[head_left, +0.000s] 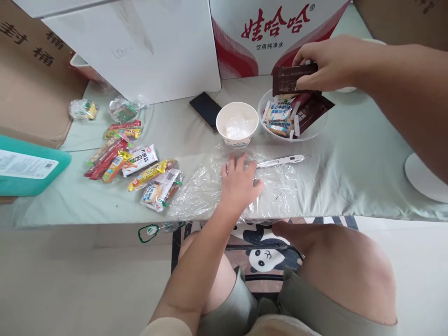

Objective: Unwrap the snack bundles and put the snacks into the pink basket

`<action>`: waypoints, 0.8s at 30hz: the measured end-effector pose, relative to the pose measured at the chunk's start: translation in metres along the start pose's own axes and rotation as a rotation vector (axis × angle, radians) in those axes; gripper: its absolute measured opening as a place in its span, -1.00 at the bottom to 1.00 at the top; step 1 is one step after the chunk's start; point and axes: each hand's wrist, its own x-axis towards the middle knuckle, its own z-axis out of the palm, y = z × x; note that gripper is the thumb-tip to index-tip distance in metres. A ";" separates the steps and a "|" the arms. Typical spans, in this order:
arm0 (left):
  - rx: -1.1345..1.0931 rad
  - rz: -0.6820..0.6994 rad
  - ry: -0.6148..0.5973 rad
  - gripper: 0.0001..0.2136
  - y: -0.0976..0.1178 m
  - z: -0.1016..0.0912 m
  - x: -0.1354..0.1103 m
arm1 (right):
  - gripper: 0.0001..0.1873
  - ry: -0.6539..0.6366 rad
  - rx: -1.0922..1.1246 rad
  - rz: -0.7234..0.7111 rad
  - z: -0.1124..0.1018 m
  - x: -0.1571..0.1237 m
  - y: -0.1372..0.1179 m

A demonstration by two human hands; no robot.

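My right hand (pixel 332 63) grips a dark brown snack packet (pixel 290 79) just above a clear bowl (pixel 317 131) that holds several wrapped snacks. My left hand (pixel 240 179) lies flat, fingers spread, on a sheet of clear plastic film (pixel 280 191) at the table's near edge. A white paper bowl (pixel 237 123) stands empty between the film and a black phone (pixel 206 110). A white pen-like tool (pixel 282 161) lies on the film beside my left fingers.
Several colourful snack packets (pixel 135 165) are scattered at the left. White boxes (pixel 140 46) and a red-printed carton (pixel 269 32) line the back. A teal container (pixel 30 165) sits far left, a white plate (pixel 425 177) far right. My knees are below the table.
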 end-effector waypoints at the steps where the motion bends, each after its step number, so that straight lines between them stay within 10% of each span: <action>1: 0.001 0.002 -0.001 -0.53 0.000 0.000 0.000 | -0.82 -0.060 -0.088 0.032 -0.001 0.002 -0.001; 5: -0.002 0.007 0.006 -0.54 -0.001 0.000 0.001 | -0.47 -0.323 -0.531 0.128 -0.006 0.004 -0.017; 11: -0.016 -0.002 0.020 -0.54 0.000 0.002 0.001 | -0.56 -0.469 -0.488 0.130 0.010 0.012 -0.009; 20: -0.037 0.000 -0.004 -0.52 0.001 0.000 0.001 | -0.77 -0.228 -0.271 0.127 -0.006 -0.026 -0.013; 24: -0.043 0.019 0.015 -0.55 -0.001 -0.001 -0.001 | -0.79 0.049 0.294 -0.034 -0.024 -0.079 -0.017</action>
